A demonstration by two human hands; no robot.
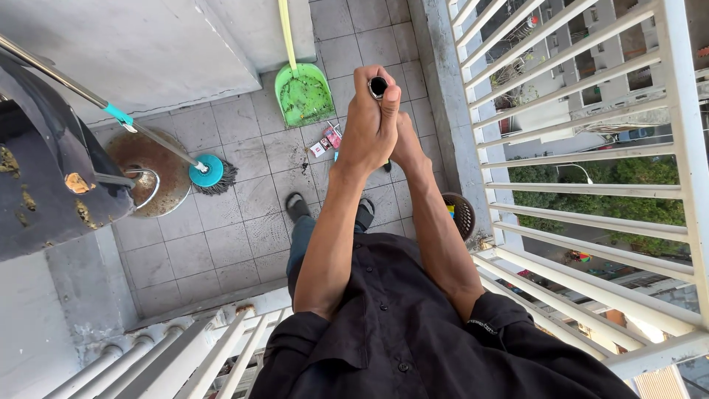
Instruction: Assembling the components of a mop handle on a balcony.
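Observation:
Both my hands are clasped around the top of a thin stick handle whose black end (378, 86) pokes out above my fingers. My left hand (367, 125) wraps the handle on the near side. My right hand (408, 144) grips it just behind and slightly lower. The rest of the handle is hidden by my hands and arms; what is at its lower end cannot be seen. On the grey tiles below lie small red and white wrappers (326, 140), just in front of my sandalled feet (298, 206).
A green dustpan (303, 95) with a yellow handle leans by the far wall. A mop with a teal head (208, 172) lies beside a round rusty disc (148, 174). A dark basket (462, 215) stands by the white railing (591, 192) on the right.

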